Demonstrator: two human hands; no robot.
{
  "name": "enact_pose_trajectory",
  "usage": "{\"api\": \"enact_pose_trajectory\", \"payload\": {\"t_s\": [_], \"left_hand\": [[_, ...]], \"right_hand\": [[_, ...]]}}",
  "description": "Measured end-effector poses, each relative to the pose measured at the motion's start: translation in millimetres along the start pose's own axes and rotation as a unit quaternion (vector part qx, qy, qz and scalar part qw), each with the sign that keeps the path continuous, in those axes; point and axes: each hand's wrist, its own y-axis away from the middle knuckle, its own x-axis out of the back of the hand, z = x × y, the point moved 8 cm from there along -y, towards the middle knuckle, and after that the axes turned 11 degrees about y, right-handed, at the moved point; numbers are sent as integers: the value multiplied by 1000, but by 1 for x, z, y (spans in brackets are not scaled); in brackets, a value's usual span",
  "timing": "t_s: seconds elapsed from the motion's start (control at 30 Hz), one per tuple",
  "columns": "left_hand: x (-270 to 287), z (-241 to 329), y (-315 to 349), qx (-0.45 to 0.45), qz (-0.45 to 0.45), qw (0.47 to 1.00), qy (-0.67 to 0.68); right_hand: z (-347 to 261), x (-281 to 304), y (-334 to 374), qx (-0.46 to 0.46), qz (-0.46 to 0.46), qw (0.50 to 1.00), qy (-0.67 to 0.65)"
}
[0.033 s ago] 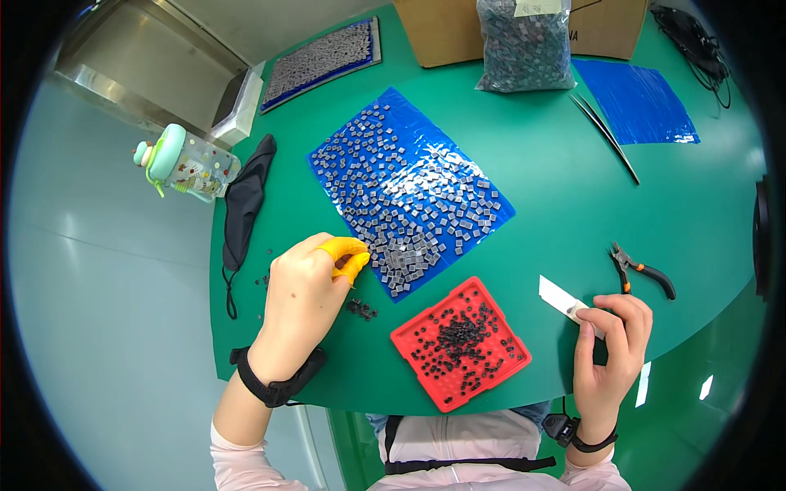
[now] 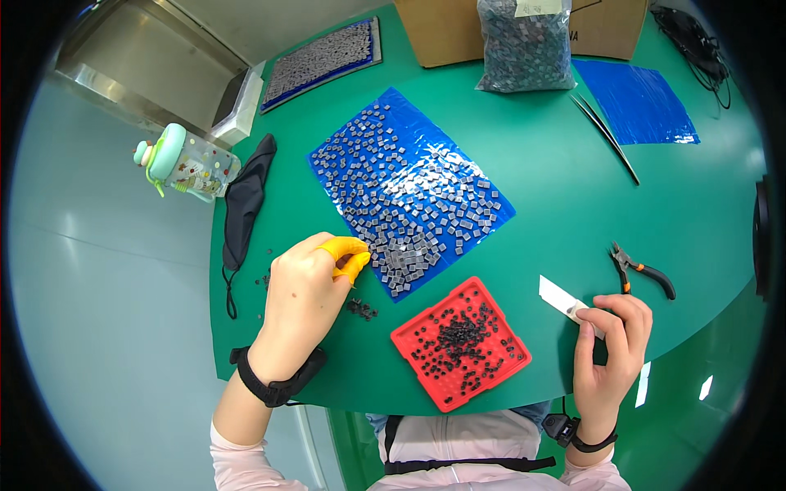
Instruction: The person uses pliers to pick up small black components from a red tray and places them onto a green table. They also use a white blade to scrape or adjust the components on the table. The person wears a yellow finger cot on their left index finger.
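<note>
Through the head camera I am watching both hands working over the green table point(image 2: 557, 204). The left hand point(image 2: 307, 282) is hanging just at the left edge of the blue sheet point(image 2: 416, 124), its thumb and forefinger, in yellow finger covers point(image 2: 344, 246), making a narrow pinch beside the grey square pieces point(image 2: 405, 258); I am not able to tell whether anything is sitting between those tips. The pieces are lying scattered over most of the sheet, crowding closest together near its lower end, right by the pinch. The right hand point(image 2: 614, 348) is holding a flat white blade point(image 2: 558, 296) between thumb and fingers, its slanted end pointing up and left, well apart from the sheet. Between the hands the red tray point(image 2: 426, 378) is resting askew, bearing small black parts point(image 2: 461, 335) that are heaping toward its middle, while a little dark cluster point(image 2: 361, 309) is lying on the table near the left hand. Just beyond the right hand I am seeing the orange-and-black pliers point(image 2: 626, 259), and farther off the tweezers point(image 2: 622, 157) are lying near a second blue sheet point(image 2: 643, 102). A clear bag point(image 2: 526, 53) full of small pieces is standing against a cardboard box point(image 2: 446, 33) at the back.
</note>
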Motion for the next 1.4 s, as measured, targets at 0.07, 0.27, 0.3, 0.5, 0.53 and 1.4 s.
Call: {"api": "enact_pose_trajectory", "payload": {"t_s": [0.07, 0.27, 0.3, 0.5, 0.53, 1.4], "left_hand": [[0, 0, 0, -2, -4, 1000, -2], [5, 2, 1, 28, 4, 1000, 10], [6, 2, 1, 37, 12, 999, 12], [4, 7, 5, 42, -9, 999, 29], [3, 8, 5, 39, -10, 999, 29], [-3, 8, 3, 13, -34, 999, 28]], "right_hand": [[-1, 0, 0, 2, 0, 1000, 3], [-1, 0, 0, 1, 1, 1000, 5], [0, 0, 0, 1, 1, 1000, 7], [-2, 0, -1, 9, 0, 1000, 14], [-1, 0, -1, 9, 0, 1000, 15], [-5, 0, -3, 30, 6, 999, 29]]}}
